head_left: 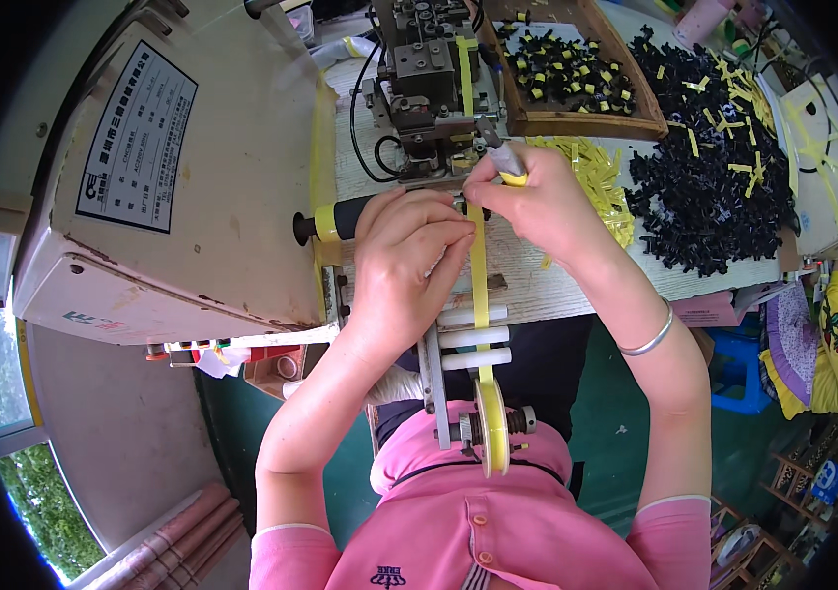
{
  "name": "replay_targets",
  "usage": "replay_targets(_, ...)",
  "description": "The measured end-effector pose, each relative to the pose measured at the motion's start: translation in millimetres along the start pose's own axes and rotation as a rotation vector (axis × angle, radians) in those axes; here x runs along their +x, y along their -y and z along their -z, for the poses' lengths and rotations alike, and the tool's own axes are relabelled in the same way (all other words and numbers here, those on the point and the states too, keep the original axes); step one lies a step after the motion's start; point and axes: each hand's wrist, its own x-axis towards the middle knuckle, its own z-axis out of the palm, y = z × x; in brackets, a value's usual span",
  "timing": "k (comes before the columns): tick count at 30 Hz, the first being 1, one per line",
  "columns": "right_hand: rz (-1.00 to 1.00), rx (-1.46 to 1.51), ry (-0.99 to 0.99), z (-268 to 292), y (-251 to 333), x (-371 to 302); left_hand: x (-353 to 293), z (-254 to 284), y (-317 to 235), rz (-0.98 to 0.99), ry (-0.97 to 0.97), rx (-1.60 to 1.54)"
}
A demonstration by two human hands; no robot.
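My left hand [409, 251] is closed at the front of a small machine [426, 84], its fingertips pressed together beside a yellow tape [480, 265]. Whatever those fingertips pinch is too small to make out. Touching the back of that hand's fingers is a black roller [345, 218] with a yellow band. Close by, my right hand [542, 202] is curled around a short grey-handled tool [507, 160] with a dark end and a yellow band; its thumb and forefinger meet near the tape. Below both hands, the tape runs over white rollers [475, 337] to a yellow reel [492, 428].
A white metal cabinet [232, 226] stands close on the left. Behind my right hand are a wooden tray [586, 125] of small black-and-yellow parts, yellow strips [596, 182] and a heap of black parts [704, 197]. A blue stool [736, 369] is at the right, below the table.
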Motion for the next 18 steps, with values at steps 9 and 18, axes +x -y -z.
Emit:
replay_targets(9, 0.473, -0.28, -0.228, -7.4, -23.7, -4.1, -0.1, -2.5, 3.7, -0.032, -0.008, -0.011)
replay_targets(18, 0.663, -0.738, -0.03, 11.3, -22.3, -10.2, 0.5, -1.2, 2.5, -0.009, -0.006, -0.02)
